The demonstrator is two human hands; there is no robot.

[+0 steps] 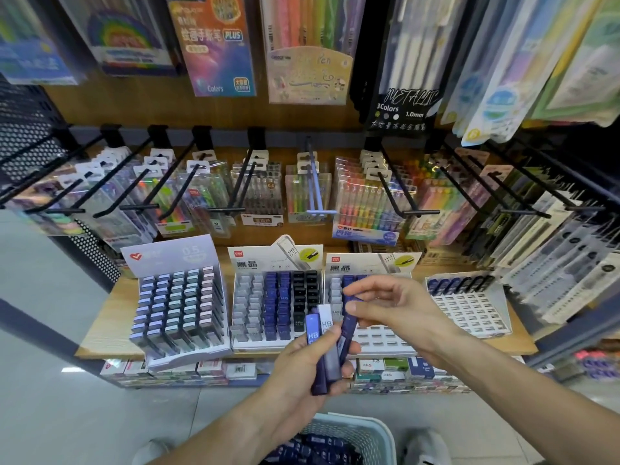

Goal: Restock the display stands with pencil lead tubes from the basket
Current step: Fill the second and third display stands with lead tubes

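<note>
Above the basket (365,431), left hand (302,367) grasps a bundle of lead tubes (323,350), upright, before the display stands (369,344). Right hand (392,310) pinches one blue tube (349,317) beside the bundle. More tubes lie in the basket.

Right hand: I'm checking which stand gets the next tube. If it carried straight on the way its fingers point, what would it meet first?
The right hand pinches a blue tube, fingers pointing left. Straight on, it would likely first meet the middle display stand, near its blue and black tube columns; depth is unclear.
</note>
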